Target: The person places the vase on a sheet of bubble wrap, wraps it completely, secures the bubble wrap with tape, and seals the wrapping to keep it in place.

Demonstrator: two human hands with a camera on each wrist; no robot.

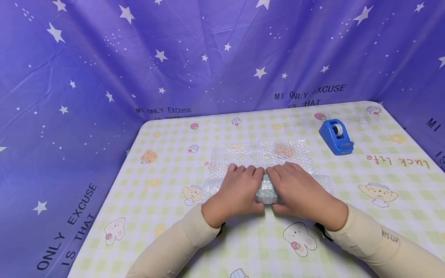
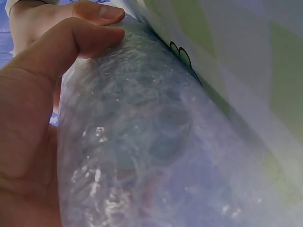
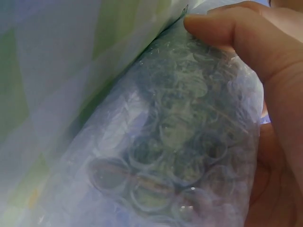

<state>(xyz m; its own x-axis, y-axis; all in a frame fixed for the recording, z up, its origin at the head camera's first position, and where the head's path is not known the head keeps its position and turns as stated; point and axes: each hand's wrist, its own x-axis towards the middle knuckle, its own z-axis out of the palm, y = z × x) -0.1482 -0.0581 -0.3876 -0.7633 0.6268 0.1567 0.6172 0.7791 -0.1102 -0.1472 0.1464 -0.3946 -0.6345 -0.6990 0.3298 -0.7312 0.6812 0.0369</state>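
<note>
A roll of clear bubble wrap (image 1: 267, 190) lies on the table under both hands, with something greenish inside whose kind I cannot make out. My left hand (image 1: 240, 191) grips the roll's left part, fingers over the top and thumb on the near side. On the right part, my right hand (image 1: 300, 189) grips it the same way, the two hands almost touching. Beyond the fingers, a flat sheet of bubble wrap (image 1: 259, 152) spreads out. The wrapped roll (image 2: 137, 123) fills the left wrist view; round bubbles on the bubble wrap (image 3: 175, 156) show in the right wrist view.
A blue tape dispenser (image 1: 336, 137) with a roll of tape stands at the back right of the table. The checked tablecloth (image 1: 167, 216) has printed cartoon figures. Purple curtains (image 1: 215, 54) with white stars hang behind and at both sides.
</note>
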